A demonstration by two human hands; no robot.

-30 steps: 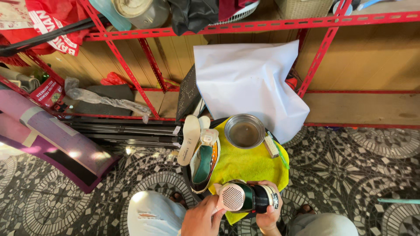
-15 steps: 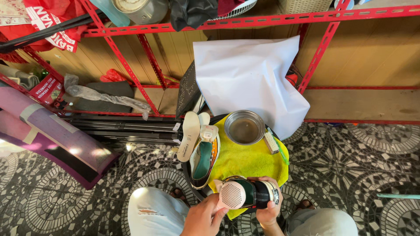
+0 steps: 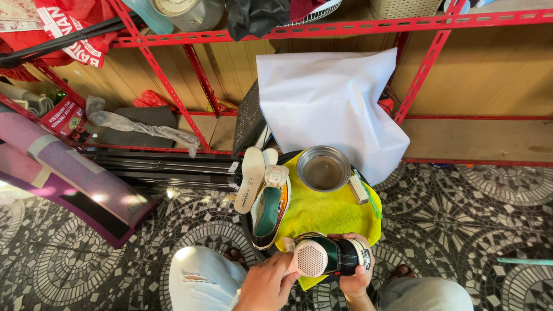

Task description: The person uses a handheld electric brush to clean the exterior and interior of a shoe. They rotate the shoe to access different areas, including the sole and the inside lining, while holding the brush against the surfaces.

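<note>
Two shoes were in view. One black shoe (image 3: 340,256) with a white toe lay gripped between the left hand (image 3: 268,285) and right hand (image 3: 357,279), just below the yellow cloth (image 3: 328,216). The second shoe (image 3: 269,210) rested on that cloth's left edge, beside one metal bowl (image 3: 323,169) and two insoles (image 3: 250,178).

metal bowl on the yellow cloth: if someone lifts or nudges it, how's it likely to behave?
The metal bowl looks thin-walled, so probably light and rigid. It seems to hold liquid, so a tilt or a quick lift would likely spill. The yellow cloth under it is soft and wrinkled, so a push may drag the cloth rather than slide the bowl, and could disturb the small brush at its rim.
</note>
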